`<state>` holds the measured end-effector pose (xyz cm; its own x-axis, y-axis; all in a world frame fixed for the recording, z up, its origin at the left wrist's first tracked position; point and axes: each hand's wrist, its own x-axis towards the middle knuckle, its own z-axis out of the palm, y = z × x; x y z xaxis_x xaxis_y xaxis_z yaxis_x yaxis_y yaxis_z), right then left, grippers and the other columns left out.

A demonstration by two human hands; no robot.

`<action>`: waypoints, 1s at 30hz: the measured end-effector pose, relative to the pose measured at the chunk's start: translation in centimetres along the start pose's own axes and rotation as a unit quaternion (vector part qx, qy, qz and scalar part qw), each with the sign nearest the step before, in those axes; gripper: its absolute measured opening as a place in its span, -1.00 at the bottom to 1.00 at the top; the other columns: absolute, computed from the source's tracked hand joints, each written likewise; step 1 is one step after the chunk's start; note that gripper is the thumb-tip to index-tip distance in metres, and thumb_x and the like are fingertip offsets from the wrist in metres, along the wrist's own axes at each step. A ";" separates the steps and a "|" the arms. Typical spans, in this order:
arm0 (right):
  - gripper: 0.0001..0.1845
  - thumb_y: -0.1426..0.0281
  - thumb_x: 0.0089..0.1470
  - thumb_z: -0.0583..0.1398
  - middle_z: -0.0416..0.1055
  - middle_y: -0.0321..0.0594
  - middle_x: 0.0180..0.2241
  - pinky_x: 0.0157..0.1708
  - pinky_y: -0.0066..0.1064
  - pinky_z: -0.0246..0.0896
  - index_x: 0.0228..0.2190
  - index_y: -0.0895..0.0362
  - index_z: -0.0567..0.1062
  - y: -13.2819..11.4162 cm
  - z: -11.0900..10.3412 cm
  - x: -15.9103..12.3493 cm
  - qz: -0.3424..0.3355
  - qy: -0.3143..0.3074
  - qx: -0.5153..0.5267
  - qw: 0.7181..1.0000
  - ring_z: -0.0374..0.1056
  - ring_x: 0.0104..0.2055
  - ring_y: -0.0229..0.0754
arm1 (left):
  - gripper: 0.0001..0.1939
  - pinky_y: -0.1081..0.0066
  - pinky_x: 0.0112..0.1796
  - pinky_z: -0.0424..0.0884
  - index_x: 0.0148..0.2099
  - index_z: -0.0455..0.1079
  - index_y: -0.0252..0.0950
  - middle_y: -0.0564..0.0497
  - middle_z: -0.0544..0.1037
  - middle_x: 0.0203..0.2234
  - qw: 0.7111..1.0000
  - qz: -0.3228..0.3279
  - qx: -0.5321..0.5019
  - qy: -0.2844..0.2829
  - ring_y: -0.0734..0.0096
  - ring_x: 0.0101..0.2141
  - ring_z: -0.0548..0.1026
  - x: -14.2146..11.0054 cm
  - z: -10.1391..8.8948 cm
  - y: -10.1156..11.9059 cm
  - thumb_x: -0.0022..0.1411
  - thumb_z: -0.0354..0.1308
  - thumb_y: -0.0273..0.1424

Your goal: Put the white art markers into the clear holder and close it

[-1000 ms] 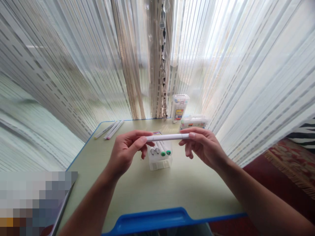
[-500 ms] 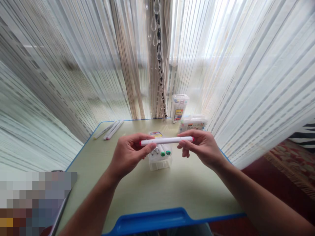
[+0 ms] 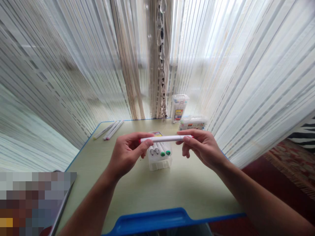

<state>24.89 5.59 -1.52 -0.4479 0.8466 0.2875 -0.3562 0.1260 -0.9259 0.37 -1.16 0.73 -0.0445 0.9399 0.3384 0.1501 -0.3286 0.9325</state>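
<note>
A white marker [image 3: 166,139] with red ends is held level above the table, between my two hands. My left hand [image 3: 129,149] pinches its left end between thumb and fingers. At the other end, my right hand [image 3: 200,146] grips it the same way, with the lower fingers curled beneath. Below and behind the marker sits a clear plastic case [image 3: 159,164] on the table. Several markers [image 3: 159,151] lie in it, with green and grey ends toward me. The held marker hides part of them.
Several loose markers [image 3: 112,130] lie at the table's far left. A clear upright case [image 3: 179,108] and another clear case [image 3: 194,123] stand at the back right. A string curtain [image 3: 137,65] hangs behind the table [image 3: 157,193]. A blue tray edge [image 3: 152,220] runs along the front.
The marker has risen slightly, still in both hands. My left thumb and right thumb have shifted a little along it.
</note>
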 end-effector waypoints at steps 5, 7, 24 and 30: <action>-0.78 0.34 0.12 0.38 0.65 -0.09 -0.38 -0.66 -0.49 0.39 -0.18 0.16 0.69 -0.2 0.0 0.0 0.007 -0.012 0.038 0.999 0.51 -0.60 -0.22 | -0.77 0.53 -0.57 0.37 -0.08 0.64 -0.36 -0.03 0.61 -0.50 0.998 0.010 -0.062 -0.008 0.56 -0.61 0.42 0.0 -0.3 -0.5 0.25 0.31 -0.37; -0.78 0.35 0.14 0.35 0.66 -0.07 -0.37 -0.65 -0.49 0.39 -0.17 0.16 0.69 -0.3 0.0 0.0 0.009 -0.018 0.053 0.998 0.52 -0.59 -0.22 | -0.78 0.51 -0.55 0.38 -0.07 0.63 -0.35 -0.06 0.64 -0.44 0.996 0.011 -0.085 -0.014 0.54 -0.59 0.44 0.0 -0.4 -0.8 0.27 0.30 -0.37; -0.78 0.33 0.12 0.39 0.65 -0.10 -0.41 -0.69 -0.51 0.38 -0.21 0.19 0.66 -0.1 -0.1 0.1 0.004 -0.007 0.006 1.000 0.52 -0.62 -0.21 | -0.77 0.53 -0.57 0.37 -0.12 0.62 -0.40 0.00 0.57 -0.55 0.999 -0.001 -0.040 -0.018 0.54 -0.62 0.42 0.1 -0.1 -0.5 0.27 0.29 -0.34; -0.79 0.35 0.02 0.46 0.63 -0.14 -0.49 -0.68 -0.53 0.39 -0.29 0.19 0.66 0.1 0.1 0.0 -0.015 0.012 -0.046 0.999 0.50 -0.63 -0.23 | -0.77 0.60 -0.63 0.27 -0.18 0.62 -0.39 0.08 0.48 -0.65 1.000 -0.018 0.016 -0.019 0.60 -0.65 0.35 0.0 0.2 -0.3 0.17 0.39 -0.33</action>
<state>24.81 5.57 -1.57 -0.4173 0.8541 0.3104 -0.2918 0.1976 -0.9358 0.50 -1.05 0.42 -0.0135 0.9543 0.2985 0.1802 -0.2913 0.9395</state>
